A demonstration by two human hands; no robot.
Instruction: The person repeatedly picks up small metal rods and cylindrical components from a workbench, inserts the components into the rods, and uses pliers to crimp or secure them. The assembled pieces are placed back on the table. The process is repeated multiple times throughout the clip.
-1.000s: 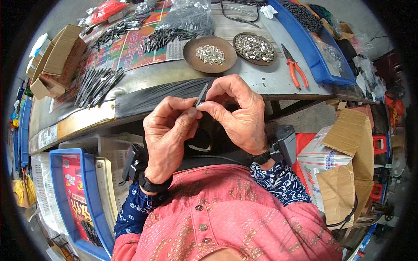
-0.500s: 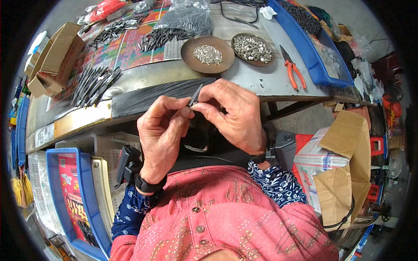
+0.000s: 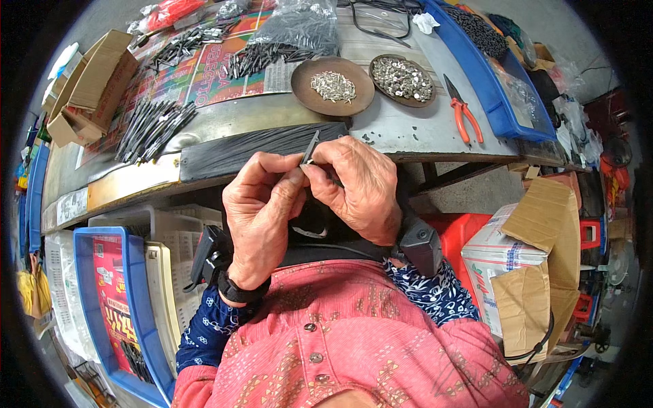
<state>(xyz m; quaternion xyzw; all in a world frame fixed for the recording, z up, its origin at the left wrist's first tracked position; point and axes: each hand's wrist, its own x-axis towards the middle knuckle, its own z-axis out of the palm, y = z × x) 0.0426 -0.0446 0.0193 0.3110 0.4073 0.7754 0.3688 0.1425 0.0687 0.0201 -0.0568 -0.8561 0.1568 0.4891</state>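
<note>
Between the fingertips of both hands is a thin dark strip [image 3: 312, 144], its free end pointing up and away from me. My left hand [image 3: 257, 211] pinches its lower end with thumb and index finger. The fingers of my right hand [image 3: 364, 190] are curled and pressed against the same piece from the other side; they hide part of it. Just beyond the hands, at the table edge, lies a black ridged pad [image 3: 238, 151]. A brown round dish [image 3: 333, 108] of small silver pins stands behind it, beside a second dish [image 3: 410, 103] of small round metal pieces.
Red-handled pliers [image 3: 465, 117] lie right of the dishes, near a long blue tray [image 3: 500, 109]. Bundled dark strips [image 3: 153, 129] and a cardboard box [image 3: 102, 92] are at left. Below the table stand a blue bin [image 3: 139, 306] at left and an open carton [image 3: 524, 285] at right.
Both hands keep their pinch on the dark strip. The right hand has moved slightly down and left, and its fingers have curled in more. The view has shifted a little.
</note>
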